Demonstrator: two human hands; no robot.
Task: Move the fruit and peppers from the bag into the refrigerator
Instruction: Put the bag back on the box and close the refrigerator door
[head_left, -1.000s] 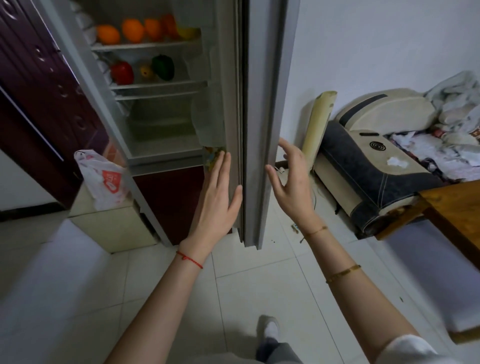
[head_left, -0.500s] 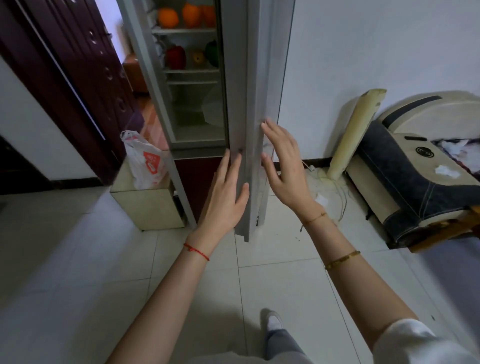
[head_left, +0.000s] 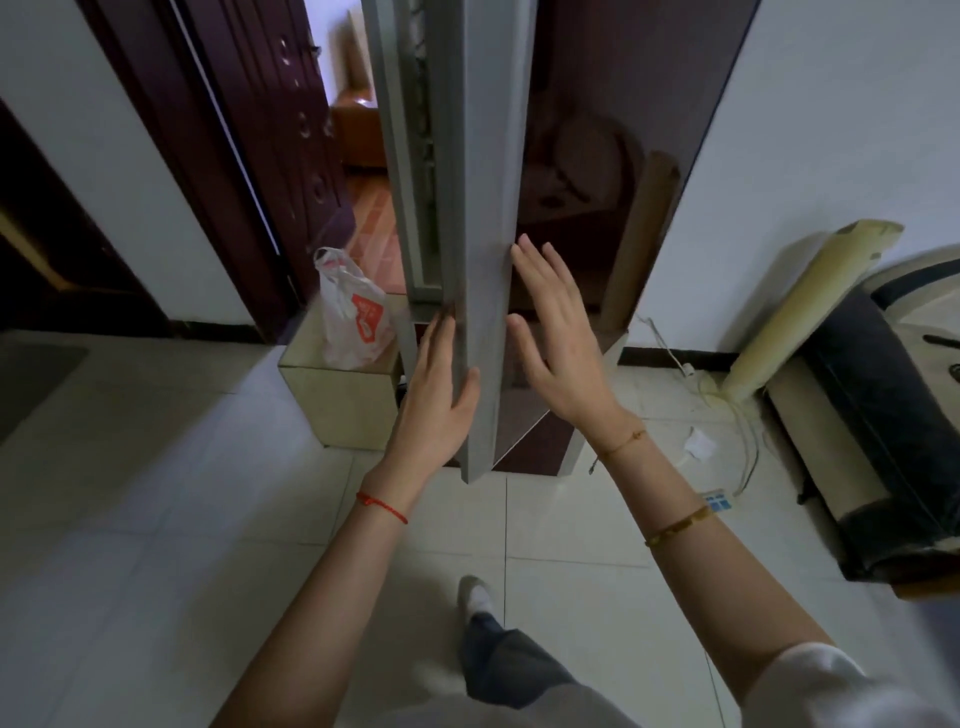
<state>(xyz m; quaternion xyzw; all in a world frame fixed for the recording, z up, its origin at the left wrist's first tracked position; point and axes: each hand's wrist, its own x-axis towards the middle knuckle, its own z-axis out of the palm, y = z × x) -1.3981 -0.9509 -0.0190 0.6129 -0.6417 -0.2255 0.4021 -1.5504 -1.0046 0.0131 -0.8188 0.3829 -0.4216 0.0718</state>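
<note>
The refrigerator door (head_left: 485, 234) is swung nearly closed; only a narrow slit of the interior shows, and the fruit and peppers inside are hidden. My left hand (head_left: 441, 395) lies flat with straight fingers against the door's grey edge. My right hand (head_left: 558, 332) is open, its fingers spread on the door's dark glossy front. The white plastic bag (head_left: 353, 317) with a red print stands on a low beige cabinet (head_left: 337, 400) left of the fridge.
A dark wooden door (head_left: 249, 156) stands open at the left. A rolled mat (head_left: 800, 312) leans on the wall at right, beside a folded padded chair (head_left: 883, 415). Cables and paper scraps lie on the tiled floor. My foot (head_left: 475, 597) is below.
The refrigerator door has swung further closed, hiding the shelves of fruit and peppers. Both hands moved with it, staying flat on the door, and I have stepped closer.
</note>
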